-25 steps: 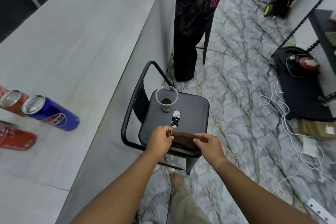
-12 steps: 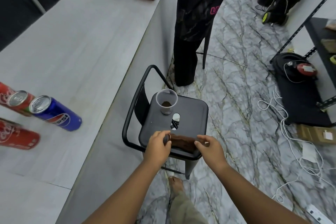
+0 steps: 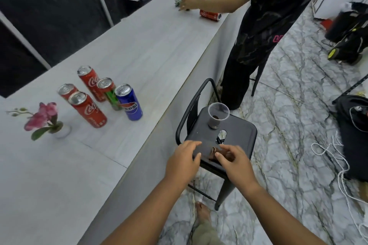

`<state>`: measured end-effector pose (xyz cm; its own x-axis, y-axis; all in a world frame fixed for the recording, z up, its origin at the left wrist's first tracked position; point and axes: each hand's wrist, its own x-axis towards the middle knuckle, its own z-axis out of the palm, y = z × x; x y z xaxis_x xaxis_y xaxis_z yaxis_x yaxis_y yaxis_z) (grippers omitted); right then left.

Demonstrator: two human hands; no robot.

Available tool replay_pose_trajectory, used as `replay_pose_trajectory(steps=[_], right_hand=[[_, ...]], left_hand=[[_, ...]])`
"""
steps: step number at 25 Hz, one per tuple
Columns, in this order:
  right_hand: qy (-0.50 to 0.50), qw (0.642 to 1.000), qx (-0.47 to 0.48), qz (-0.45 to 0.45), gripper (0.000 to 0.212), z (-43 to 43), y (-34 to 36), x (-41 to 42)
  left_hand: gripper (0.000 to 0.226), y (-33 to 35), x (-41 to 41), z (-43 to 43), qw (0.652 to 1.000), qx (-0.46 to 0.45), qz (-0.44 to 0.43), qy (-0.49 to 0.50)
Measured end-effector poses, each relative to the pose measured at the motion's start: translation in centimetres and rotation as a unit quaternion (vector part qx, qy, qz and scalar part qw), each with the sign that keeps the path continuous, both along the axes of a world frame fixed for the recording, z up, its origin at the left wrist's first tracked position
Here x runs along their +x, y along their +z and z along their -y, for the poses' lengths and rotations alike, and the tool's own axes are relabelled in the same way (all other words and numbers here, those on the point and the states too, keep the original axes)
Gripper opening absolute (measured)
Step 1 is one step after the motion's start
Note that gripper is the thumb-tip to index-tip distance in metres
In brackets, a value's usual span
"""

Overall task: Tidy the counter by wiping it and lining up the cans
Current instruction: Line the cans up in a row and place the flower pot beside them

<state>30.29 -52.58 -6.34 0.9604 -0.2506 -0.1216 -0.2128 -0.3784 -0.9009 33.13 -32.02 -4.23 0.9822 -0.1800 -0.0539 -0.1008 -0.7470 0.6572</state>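
Observation:
Several cans stand upright on the grey counter (image 3: 143, 51): red Coca-Cola cans (image 3: 88, 110), a green can (image 3: 111, 95) and a blue Pepsi can (image 3: 129, 104). To the right of the counter, a black metal stool (image 3: 242, 132) carries a crumpled brown cloth (image 3: 214, 153) at its near edge. My left hand (image 3: 184, 162) hovers flat over the seat just left of the cloth, fingers spread and holding nothing. My right hand (image 3: 234, 162) curls over the cloth, thumb and fingers pinching its right part.
A clear plastic cup (image 3: 218, 114) with brown dregs stands on the stool. A small vase with a pink flower (image 3: 46, 120) is on the counter. Another person (image 3: 264, 18) reaches among cans (image 3: 210, 15) at the counter's far end. White cables (image 3: 338, 163) lie on the marble floor.
My left hand has let go of the cloth and opened. The view has swung up and left, bringing the standing cans and the flower into sight.

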Motion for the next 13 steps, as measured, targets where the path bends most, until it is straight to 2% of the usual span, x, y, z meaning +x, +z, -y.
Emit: replay_pose_trajectory(steps=[4,13], right_hand=[[0.071,0.996,-0.049,0.028,0.029,-4.6,2.3,0.2],[0.160,0.985,-0.038,0.057,0.033,-15.2,7.3,1.1]], left_hand=[[0.034,1.6,-2.5,-5.5,0.997,0.027,0.053,0.046],[0.030,5.1,-6.1,-19.9,0.970,-0.022,0.077,0.229]])
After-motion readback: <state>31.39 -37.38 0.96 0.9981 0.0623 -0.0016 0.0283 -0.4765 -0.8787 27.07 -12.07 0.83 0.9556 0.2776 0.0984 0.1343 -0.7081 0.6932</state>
